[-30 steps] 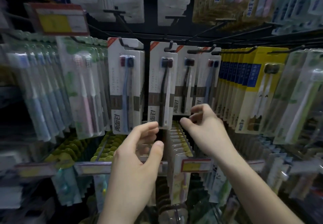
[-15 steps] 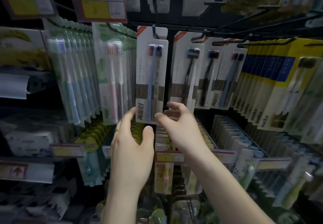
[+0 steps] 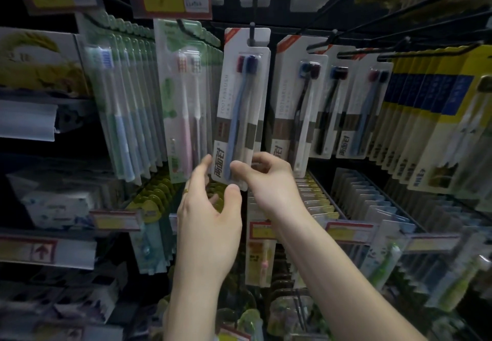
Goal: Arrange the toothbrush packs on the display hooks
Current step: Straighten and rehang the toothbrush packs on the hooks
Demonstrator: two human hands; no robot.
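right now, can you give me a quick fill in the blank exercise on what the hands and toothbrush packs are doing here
1. The white toothbrush pack that both hands touch hangs from a black ____.
2. The right hand pinches that pack at its ____ edge.
3. The packs to the far right of it, the yellow packs, carry a label coloured ____.
4. A ring shows on the ____ hand.

Missing words: hook; bottom; blue; left
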